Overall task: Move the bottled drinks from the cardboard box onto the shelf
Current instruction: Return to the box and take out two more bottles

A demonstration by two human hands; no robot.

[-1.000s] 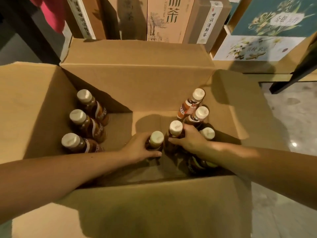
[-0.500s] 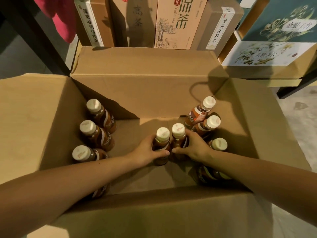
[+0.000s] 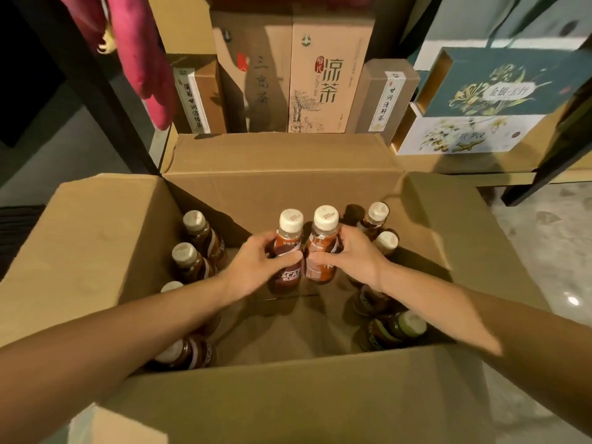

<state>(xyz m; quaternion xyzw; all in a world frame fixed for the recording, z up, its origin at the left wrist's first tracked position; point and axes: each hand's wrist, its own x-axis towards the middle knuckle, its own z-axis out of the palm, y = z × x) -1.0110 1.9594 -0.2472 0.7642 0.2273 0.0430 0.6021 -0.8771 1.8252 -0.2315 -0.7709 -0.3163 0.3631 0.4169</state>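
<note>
An open cardboard box point(image 3: 288, 174) lies below me with several brown bottled drinks with white caps inside. My left hand point(image 3: 253, 267) grips one bottle point(image 3: 288, 248) around its label. My right hand point(image 3: 349, 257) grips a second bottle point(image 3: 323, 241) right beside it. Both bottles are upright, touching each other, raised above the box floor. More bottles stand along the left wall point(image 3: 195, 232) and the right wall point(image 3: 378, 216). One green-labelled bottle point(image 3: 397, 328) lies near the front right corner. The shelf point(image 3: 448, 174) runs behind the box.
Tall tea cartons point(image 3: 323, 78) and a brown carton point(image 3: 198, 94) stand on the shelf directly behind the box. A teal gift box point(image 3: 499, 81) sits at the right on a white one. Black shelf posts point(image 3: 96, 91) flank it. A pink cloth point(image 3: 141, 59) hangs at upper left.
Both hands have lifted their bottles up from the box floor, side by side. The view has tilted up, showing more of the shelf.
</note>
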